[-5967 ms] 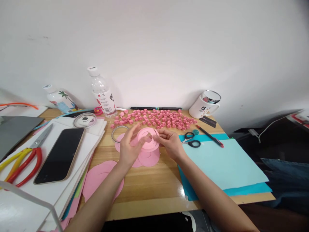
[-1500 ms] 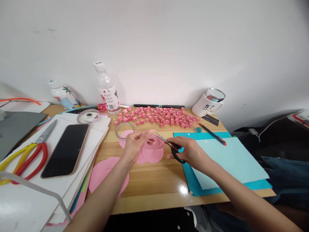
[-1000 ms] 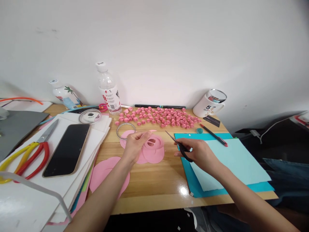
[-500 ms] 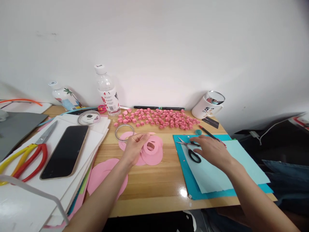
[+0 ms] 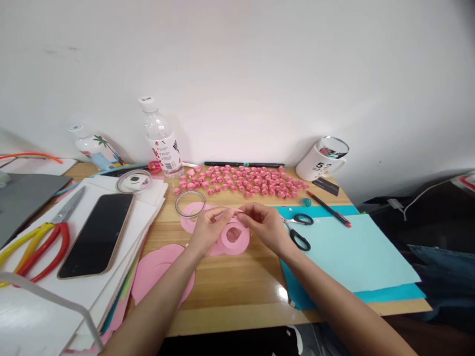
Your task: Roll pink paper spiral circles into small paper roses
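Observation:
A pink paper ring (image 5: 224,241), with a round hole in its middle, is held just above the table. My left hand (image 5: 210,228) is closed, thumb and fingers pinching the ring's upper left edge. Opposite it, my right hand (image 5: 264,226) is also closed, its thumb and fingertips pinching the upper edge close to the left fingertips. The bit of paper between the fingertips is mostly hidden. More pink paper cut-outs (image 5: 188,223) lie beneath and left of the hands. Black-handled scissors (image 5: 300,239) rest just right of my right hand.
Several rolled pink paper roses (image 5: 256,182) spread behind the hands. Blue sheets (image 5: 356,252) lie right, with a pen (image 5: 330,209) and a white mug (image 5: 319,160) beyond. To the left are a phone (image 5: 97,235), red-yellow scissors (image 5: 46,242), a bottle (image 5: 162,141) and clear tape (image 5: 190,216).
My right hand has left the black-handled scissors and moved left to the pink paper ring, where it now pinches the edge. My left hand keeps its hold. The view has shifted slightly.

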The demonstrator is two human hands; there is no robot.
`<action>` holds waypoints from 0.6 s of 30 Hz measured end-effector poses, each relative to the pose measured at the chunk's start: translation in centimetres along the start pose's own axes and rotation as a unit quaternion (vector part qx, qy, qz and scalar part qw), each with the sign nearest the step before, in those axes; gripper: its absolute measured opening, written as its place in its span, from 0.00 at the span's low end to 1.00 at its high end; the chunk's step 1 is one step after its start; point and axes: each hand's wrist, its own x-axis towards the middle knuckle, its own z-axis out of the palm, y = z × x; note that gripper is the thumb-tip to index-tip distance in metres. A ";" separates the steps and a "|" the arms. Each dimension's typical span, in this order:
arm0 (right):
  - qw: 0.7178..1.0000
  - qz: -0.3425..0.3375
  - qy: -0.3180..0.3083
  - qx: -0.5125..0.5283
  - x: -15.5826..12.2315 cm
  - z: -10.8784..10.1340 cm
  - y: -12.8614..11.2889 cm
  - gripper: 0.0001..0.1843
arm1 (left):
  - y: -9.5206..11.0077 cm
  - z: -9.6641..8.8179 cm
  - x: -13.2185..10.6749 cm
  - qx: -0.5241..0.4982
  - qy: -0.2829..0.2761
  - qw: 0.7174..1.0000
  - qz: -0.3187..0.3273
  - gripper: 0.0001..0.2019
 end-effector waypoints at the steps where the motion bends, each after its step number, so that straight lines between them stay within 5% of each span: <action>1: 1.000 0.006 0.008 0.000 0.2 0.2 0.0 0.15 | -0.1 -0.1 0.1 0.025 0.016 0.999 0.012 0.15; 6: 0.999 0.015 0.022 0.039 1.1 0.8 0.4 0.17 | -0.6 -0.4 0.3 0.118 0.082 0.988 0.055 0.11; 13: 0.997 -0.027 0.033 0.065 0.8 1.3 1.5 0.11 | -0.5 0.0 0.1 0.122 0.121 0.980 0.100 0.06; 18: 0.991 0.006 -0.022 0.130 0.6 0.7 1.9 0.12 | -0.1 0.0 0.0 0.116 0.145 0.978 0.099 0.05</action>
